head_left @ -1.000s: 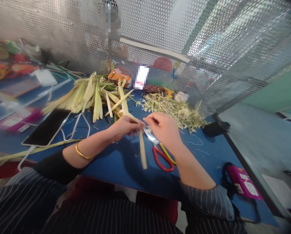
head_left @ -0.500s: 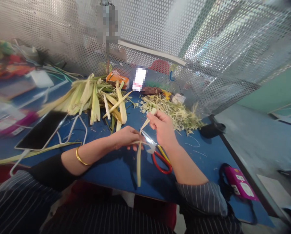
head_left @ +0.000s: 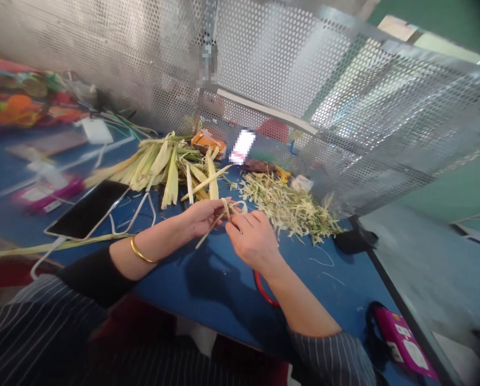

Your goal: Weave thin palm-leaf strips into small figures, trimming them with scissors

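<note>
Both hands meet over the blue table around thin pale strips of dried husk (head_left: 225, 209), which cross and loop between the fingers. My left hand (head_left: 204, 215), with a gold bangle on its wrist, is closed on the strips from the left; a loose end slants down below it. My right hand (head_left: 252, 236) pinches them from the right, its fingertips partly hidden behind the knuckles. Beneath my right forearm lie scissors; only part of a red handle (head_left: 264, 289) shows. Past my left hand rests a bundle of wider husk leaves (head_left: 159, 166).
A heap of shredded husk (head_left: 292, 203) lies before the perforated metal screen (head_left: 272, 64). On the left are a dark tablet (head_left: 89, 209) and a white cable. At the right edge sit a black round object (head_left: 354, 241) and a magenta box (head_left: 404, 343).
My right hand has come down and left to meet my left hand. The strips, earlier drawn apart with one hanging down, are now looped together. The scissors are mostly covered by my right arm.
</note>
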`<state>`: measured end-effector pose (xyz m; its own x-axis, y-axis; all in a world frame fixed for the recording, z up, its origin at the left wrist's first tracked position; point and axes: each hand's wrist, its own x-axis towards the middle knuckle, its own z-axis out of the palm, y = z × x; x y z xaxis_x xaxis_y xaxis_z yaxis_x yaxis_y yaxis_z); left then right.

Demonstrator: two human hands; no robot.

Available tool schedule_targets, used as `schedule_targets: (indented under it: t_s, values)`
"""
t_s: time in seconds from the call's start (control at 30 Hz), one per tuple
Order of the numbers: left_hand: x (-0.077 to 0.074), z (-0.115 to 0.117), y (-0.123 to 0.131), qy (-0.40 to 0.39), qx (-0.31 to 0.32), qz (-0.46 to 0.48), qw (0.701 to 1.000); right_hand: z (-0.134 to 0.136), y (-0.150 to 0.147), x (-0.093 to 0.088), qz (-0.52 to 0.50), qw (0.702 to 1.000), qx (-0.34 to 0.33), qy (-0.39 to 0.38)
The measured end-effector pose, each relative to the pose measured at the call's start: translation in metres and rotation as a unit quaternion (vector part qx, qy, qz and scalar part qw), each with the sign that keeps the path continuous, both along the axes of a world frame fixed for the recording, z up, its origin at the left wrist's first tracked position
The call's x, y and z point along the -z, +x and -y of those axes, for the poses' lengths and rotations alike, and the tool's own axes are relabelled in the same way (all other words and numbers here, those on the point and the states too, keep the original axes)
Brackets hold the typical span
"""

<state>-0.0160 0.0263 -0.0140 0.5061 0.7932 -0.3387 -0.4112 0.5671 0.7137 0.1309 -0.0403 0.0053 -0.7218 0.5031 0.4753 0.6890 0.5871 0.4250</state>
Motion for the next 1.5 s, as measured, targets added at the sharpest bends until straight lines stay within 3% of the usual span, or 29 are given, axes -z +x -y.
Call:
schedule_targets:
  t_s: [0.23, 0.47, 0.53, 0.6, 0.67, 0.77, 0.87, 0.93, 1.07, 1.33, 1.5]
  values:
    - [0.001, 0.000, 0.002, 0.000, -0.016, 0.050, 0.999, 0.001, 0.000, 0.002, 0.014, 0.999, -0.025, -0.036]
    - [-0.006, 0.020, 0.010, 0.045, -0.037, 0.045, 0.997, 0.000, -0.009, 0.012, 0.003, 0.999, -0.026, -0.019]
    - [-0.006, 0.024, 0.011, 0.061, -0.036, 0.026, 0.997, 0.002, -0.010, 0.012, -0.036, 0.999, -0.027, -0.024]
    - [-0.006, 0.025, 0.010, 0.090, -0.044, 0.000, 0.995, 0.004, -0.008, 0.008, -0.150, 0.988, -0.011, -0.034]
    - [-0.006, 0.024, 0.009, 0.123, -0.060, -0.024, 0.990, 0.005, -0.004, 0.001, -0.309, 0.949, 0.032, -0.058]
    - [-0.007, 0.023, 0.008, 0.160, -0.064, -0.049, 0.984, 0.000, 0.003, -0.005, -0.505, 0.838, 0.106, -0.177]
    - [-0.008, 0.024, 0.008, 0.187, -0.055, -0.078, 0.978, -0.009, 0.009, -0.003, -0.599, 0.719, 0.114, -0.334]
    - [-0.008, 0.026, 0.008, 0.205, -0.041, -0.095, 0.973, -0.014, 0.011, 0.001, -0.624, 0.673, 0.103, -0.384]
    - [-0.011, 0.026, 0.007, 0.215, -0.027, -0.104, 0.971, -0.018, 0.012, 0.004, -0.642, 0.648, 0.106, -0.397]
    - [-0.014, 0.026, 0.005, 0.221, 0.007, -0.041, 0.974, -0.017, 0.013, 0.004, -0.661, 0.644, 0.104, -0.371]
    - [-0.010, 0.027, 0.007, 0.237, -0.036, -0.099, 0.966, -0.015, 0.010, 0.005, -0.652, 0.640, 0.105, -0.393]
